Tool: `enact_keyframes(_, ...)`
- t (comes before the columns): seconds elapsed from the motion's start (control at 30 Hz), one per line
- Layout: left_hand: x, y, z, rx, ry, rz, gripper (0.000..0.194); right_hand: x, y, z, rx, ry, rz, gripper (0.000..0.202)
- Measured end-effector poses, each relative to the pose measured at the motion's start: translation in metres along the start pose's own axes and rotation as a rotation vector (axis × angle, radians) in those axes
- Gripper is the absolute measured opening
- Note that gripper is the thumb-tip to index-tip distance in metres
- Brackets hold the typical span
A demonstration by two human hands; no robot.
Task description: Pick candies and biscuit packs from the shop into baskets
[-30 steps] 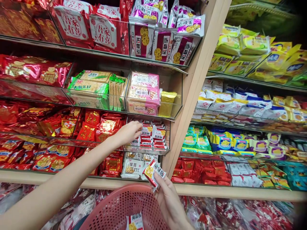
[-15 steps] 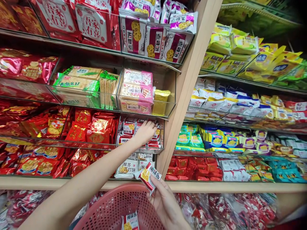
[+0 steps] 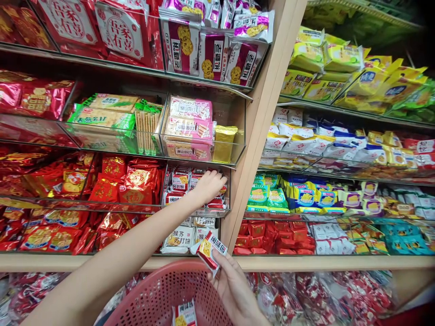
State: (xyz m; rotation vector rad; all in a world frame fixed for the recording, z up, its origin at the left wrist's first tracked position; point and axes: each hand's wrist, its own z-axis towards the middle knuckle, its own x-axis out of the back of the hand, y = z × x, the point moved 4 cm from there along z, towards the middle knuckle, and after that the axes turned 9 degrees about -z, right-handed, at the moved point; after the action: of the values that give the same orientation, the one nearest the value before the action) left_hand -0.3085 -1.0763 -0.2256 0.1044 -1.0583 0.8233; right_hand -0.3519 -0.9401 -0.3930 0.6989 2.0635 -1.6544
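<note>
My left hand [image 3: 210, 187] covered biscuit packets [image 3: 180, 179] near the bin's [image 3: 217, 212] right edge, grip hidden; my right hand [image 3: 235, 281] pinched 1 packet [image 3: 206, 250].

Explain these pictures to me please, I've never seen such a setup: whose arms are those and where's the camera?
No machine here: these are a person's two bare hands, filmed by one camera worn on the head, looking forward and down. The left hand reaches into a clear-walled shelf compartment of small red-and-white wrapped packets; its fingertips are hidden, so I can't tell whether it grips one. The right hand holds a similar red-and-white packet by the rim of a reddish-pink perforated plastic basket. Another packet lies inside. Wood-edged shelves of colourful packages surround them.
</note>
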Motion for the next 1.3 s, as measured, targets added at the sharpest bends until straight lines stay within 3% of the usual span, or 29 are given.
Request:
enact_keyframes(0.23, 0.032, -0.003, -0.026, 0.041, 0.04, -0.129, 0.013, 0.004, 0.001, 0.003, 0.047, -0.005, -0.025, 0.036)
enact_keyframes(0.3, 0.045, 0.0, -0.043, 0.084, 0.103, -0.365, 0.014, 0.003, 0.004, 0.003, 0.042, -0.007, -0.012, 0.036)
enact_keyframes(0.4, 0.057, 0.006, -0.075, 0.249, 0.195, -0.959, 0.02, 0.0, 0.007, 0.001, 0.022, 0.004, 0.034, 0.036)
enact_keyframes(0.5, 0.048, 0.019, -0.108, 0.463, 0.13, -1.442, 0.038, -0.006, 0.011, -0.001, 0.002, 0.001, 0.093, 0.036)
enact_keyframes(0.57, 0.035, 0.03, -0.126, 0.585, 0.042, -1.613, 0.039, -0.011, 0.014, -0.001, -0.013, -0.018, 0.149, 0.035)
enact_keyframes(0.63, 0.02, 0.038, -0.14, 0.686, 0.037, -1.688, 0.033, -0.015, 0.018, 0.0, -0.027, -0.03, 0.218, 0.035)
enact_keyframes(0.83, -0.013, 0.055, -0.163, 0.797, 0.21, -1.634, 0.031, -0.02, 0.024, 0.003, -0.009, -0.042, 0.308, 0.035)
enact_keyframes(1.0, -0.021, 0.06, -0.171, 0.799, 0.185, -1.414, 0.032, -0.015, 0.029, 0.004, -0.017, -0.017, 0.269, 0.051)
enact_keyframes(1.3, -0.017, 0.061, -0.175, 0.669, 0.092, -1.037, 0.028, -0.012, 0.038, 0.0, 0.007, 0.016, 0.172, 0.04)
